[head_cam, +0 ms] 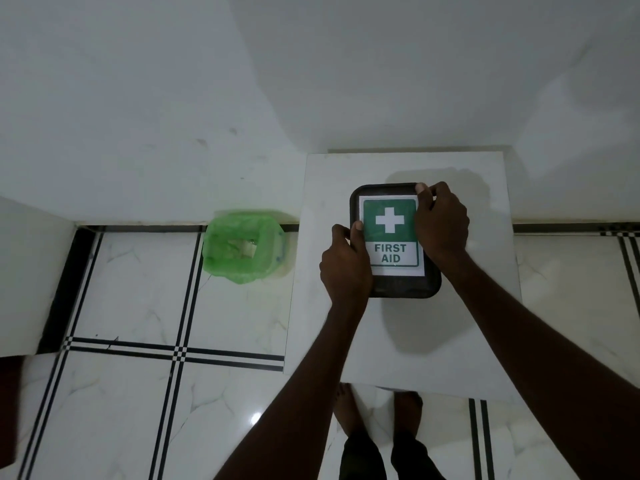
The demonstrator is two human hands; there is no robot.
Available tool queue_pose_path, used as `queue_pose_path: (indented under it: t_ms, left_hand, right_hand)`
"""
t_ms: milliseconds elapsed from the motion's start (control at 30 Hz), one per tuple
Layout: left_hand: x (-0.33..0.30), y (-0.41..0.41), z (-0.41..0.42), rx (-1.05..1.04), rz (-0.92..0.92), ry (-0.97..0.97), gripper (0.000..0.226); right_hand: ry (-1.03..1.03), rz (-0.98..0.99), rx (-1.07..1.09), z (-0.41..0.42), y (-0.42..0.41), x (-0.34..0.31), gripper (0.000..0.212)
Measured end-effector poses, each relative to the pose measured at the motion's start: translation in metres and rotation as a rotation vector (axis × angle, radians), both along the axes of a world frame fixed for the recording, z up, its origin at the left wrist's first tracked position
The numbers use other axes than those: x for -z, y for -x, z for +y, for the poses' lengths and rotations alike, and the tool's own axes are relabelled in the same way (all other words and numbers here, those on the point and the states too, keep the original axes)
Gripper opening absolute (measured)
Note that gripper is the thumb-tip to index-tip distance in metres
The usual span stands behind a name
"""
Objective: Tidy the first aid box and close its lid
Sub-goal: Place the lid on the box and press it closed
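A black first aid box lies flat on a white table, with its lid down. The lid carries a white label with a green panel, a white cross and the words FIRST AID. My left hand grips the box's left edge, thumb on the lid. My right hand presses on the lid's right side, fingertips curled over the far right corner. The box's contents are hidden under the lid.
A bin lined with a green plastic bag stands on the tiled floor left of the table, against the white wall. My bare feet show below the table's near edge.
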State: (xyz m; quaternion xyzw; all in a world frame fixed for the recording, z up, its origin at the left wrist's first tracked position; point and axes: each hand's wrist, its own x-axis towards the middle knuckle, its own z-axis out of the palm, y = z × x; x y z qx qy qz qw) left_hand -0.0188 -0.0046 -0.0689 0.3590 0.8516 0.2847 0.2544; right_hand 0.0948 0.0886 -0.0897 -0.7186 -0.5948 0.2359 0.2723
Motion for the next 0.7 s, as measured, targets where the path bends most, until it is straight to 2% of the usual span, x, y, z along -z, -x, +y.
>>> queue_pose_path:
  t_ms: [100, 267, 333, 467, 700]
  left_hand:
    - [-0.009, -0.002, 0.0, 0.012, 0.025, 0.051, 0.046]
    - [-0.005, 0.014, -0.016, 0.087, -0.154, 0.128, 0.058]
    - [-0.003, 0.012, -0.03, 0.105, -0.088, 0.133, 0.059]
    - [-0.007, 0.0, -0.039, 0.138, 0.082, 0.137, 0.048]
    - [-0.003, 0.0, -0.038, 0.13, 0.055, 0.092, 0.048]
  right_hand:
    - [0.094, 0.01, -0.01, -0.009, -0.007, -0.012, 0.048]
    - [0.259, -0.126, 0.073, -0.074, -0.025, -0.013, 0.062]
    - [0.251, -0.13, 0.11, -0.089, -0.019, -0.007, 0.07]
    - [0.19, -0.081, 0.141, -0.088, -0.013, -0.002, 0.07]
    - [0.128, 0.036, 0.101, -0.091, -0.014, 0.004, 0.065]
